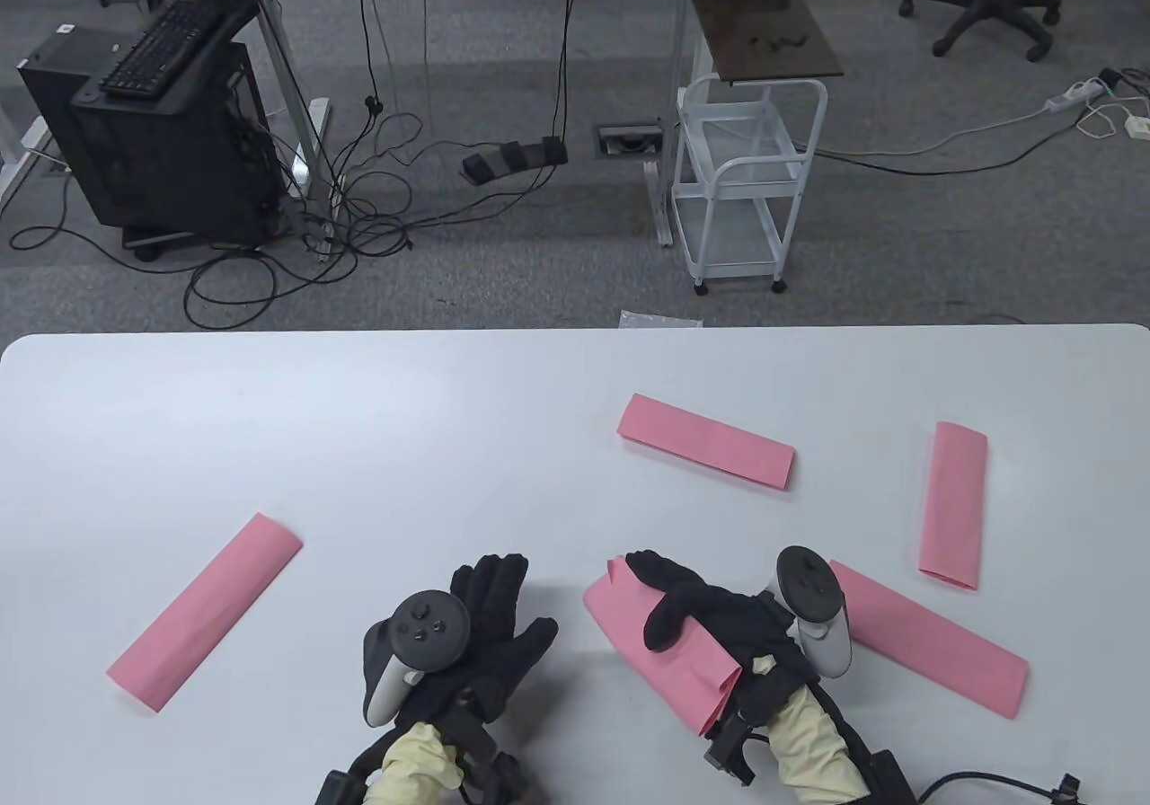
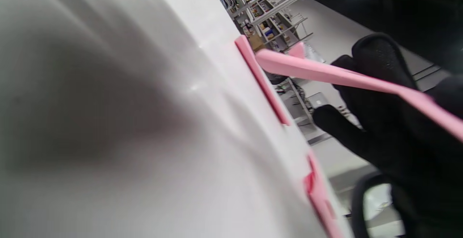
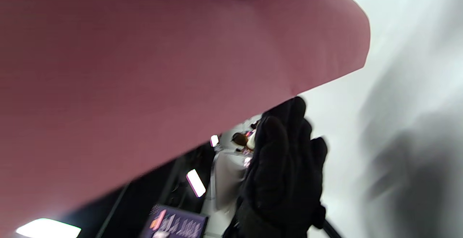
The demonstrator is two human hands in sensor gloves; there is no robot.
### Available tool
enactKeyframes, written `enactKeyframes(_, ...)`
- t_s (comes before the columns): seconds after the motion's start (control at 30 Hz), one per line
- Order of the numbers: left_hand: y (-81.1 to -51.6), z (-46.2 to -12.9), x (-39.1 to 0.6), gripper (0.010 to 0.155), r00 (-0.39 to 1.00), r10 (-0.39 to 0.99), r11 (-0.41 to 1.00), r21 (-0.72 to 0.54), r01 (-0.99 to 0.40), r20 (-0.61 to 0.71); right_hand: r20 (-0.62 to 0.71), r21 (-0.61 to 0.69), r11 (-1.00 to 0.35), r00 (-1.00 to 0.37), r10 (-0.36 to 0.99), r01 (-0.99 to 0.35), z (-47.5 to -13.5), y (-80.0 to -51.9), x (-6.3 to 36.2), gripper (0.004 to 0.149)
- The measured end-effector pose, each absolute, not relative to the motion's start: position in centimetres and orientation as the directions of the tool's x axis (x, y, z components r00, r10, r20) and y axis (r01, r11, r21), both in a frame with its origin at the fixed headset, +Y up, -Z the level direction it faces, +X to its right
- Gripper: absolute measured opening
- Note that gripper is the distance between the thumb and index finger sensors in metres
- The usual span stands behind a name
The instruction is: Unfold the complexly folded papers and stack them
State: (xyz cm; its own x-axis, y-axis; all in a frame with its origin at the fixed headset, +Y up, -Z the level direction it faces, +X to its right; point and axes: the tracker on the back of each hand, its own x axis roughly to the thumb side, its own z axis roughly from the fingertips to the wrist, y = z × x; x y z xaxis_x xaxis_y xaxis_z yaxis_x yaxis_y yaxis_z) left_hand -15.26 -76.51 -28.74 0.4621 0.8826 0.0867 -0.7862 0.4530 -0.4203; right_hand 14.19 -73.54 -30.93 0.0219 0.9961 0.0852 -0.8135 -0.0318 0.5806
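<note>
Nearest you, your right hand [image 1: 696, 612] in its black sensor glove pinches a folded pink paper strip [image 1: 660, 657], thumb on top and fingers beneath, and lifts it off the white table [image 1: 359, 446]. The left wrist view shows that strip raised clear of the surface, with your gloved fingers [image 2: 379, 60] wrapped behind it. In the right wrist view the strip's underside fills most of the frame and looks blurred.

Your left hand [image 1: 472, 643] lies beside it on the table, just left of the strip and not touching it, fingers straight and slightly spread, holding nothing. A grey tracker [image 1: 418, 648] sits on the back of that hand, and another tracker [image 1: 813, 612] on the back of your right hand.

Just right of your right hand, a second folded pink strip [image 1: 930, 639] lies flat at a slant. Well to the left of your left hand, a third pink strip [image 1: 207, 612] lies diagonally on the table.

Further out, a fourth pink strip [image 1: 954, 504] lies nearly straight along the right side, and a fifth pink strip [image 1: 707, 441] lies near the table's middle, tilted slightly.

Beyond the table's far edge stand a white wire cart [image 1: 746, 185], a black computer tower [image 1: 171, 149] with a keyboard [image 1: 162, 41] on top, and loose cables [image 1: 359, 203] on the grey carpet.
</note>
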Motion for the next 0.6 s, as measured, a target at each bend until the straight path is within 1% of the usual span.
enactKeyframes(0.07,-76.6,-28.9,-15.3,0.086,0.372,0.927,0.350,-0.451,-0.821,0.043,0.085,0.640,0.003,0.074,0.994,-0.768,-30.8,-73.4,13.7,0.031)
enactKeyframes(0.13,-77.1,-29.0,-15.2,0.087,0.270,0.962,0.223,-0.474,-0.852,-0.032,0.084,0.679,0.025,0.112,0.990,-0.734,-30.7,-73.3,13.1,0.031)
enactKeyframes(0.2,-77.7,-29.0,-15.0,0.087,0.201,0.973,0.118,-0.502,-0.857,-0.113,0.075,0.714,0.046,0.142,0.987,-0.699,-30.7,-73.4,12.5,0.031)
enactKeyframes(0.27,-78.2,-29.1,-14.9,0.083,0.151,0.972,0.029,-0.548,-0.836,-0.179,0.061,0.741,0.064,0.161,0.985,-0.669,-30.7,-73.6,12.0,0.031)
enactKeyframes(0.3,-78.3,-29.1,-14.9,0.077,0.135,0.971,0.004,-0.549,-0.836,-0.198,0.051,0.753,0.070,0.164,0.985,-0.655,-30.7,-73.7,11.8,0.031)
enactKeyframes(0.33,-78.4,-29.2,-14.9,0.068,0.105,0.973,-0.020,-0.530,-0.848,-0.204,0.035,0.773,0.072,0.155,0.987,-0.630,-30.7,-74.0,11.5,0.031)
enactKeyframes(0.37,-78.3,-29.2,-15.0,0.062,0.098,0.974,-0.015,-0.495,-0.869,-0.202,0.031,0.772,0.079,0.162,0.986,-0.631,-30.7,-74.0,11.5,0.032)
enactKeyframes(0.4,-78.1,-29.2,-15.4,0.053,0.114,0.975,0.025,-0.416,-0.909,-0.189,0.018,0.759,0.100,0.174,0.985,-0.644,-30.8,-74.1,11.7,0.034)
enactKeyframes(0.43,-77.9,-29.2,-15.7,0.048,0.115,0.979,0.046,-0.369,-0.928,-0.167,0.005,0.741,0.112,0.172,0.985,-0.662,-30.9,-74.2,12.0,0.040)
enactKeyframes(0.47,-77.6,-29.2,-16.2,0.048,0.087,0.982,0.029,-0.322,-0.946,-0.167,0.000,0.706,0.115,0.163,0.987,-0.698,-31.1,-74.3,12.5,0.045)
enactKeyframes(0.53,-77.2,-29.0,-17.0,0.049,-0.041,0.984,-0.081,-0.229,-0.970,-0.173,-0.020,0.611,0.162,0.189,0.982,-0.775,-31.5,-74.8,13.9,0.052)
enactKeyframes(0.57,-77.0,-28.9,-17.6,0.050,-0.100,0.983,-0.122,-0.143,-0.982,-0.157,-0.045,0.542,0.223,0.237,0.970,-0.810,-31.7,-75.2,14.8,0.053)
enactKeyframes(0.6,-76.9,-28.8,-18.0,0.051,-0.109,0.984,-0.124,-0.104,-0.987,-0.142,-0.057,0.504,0.285,0.298,0.953,-0.815,-31.7,-75.5,15.4,0.058)
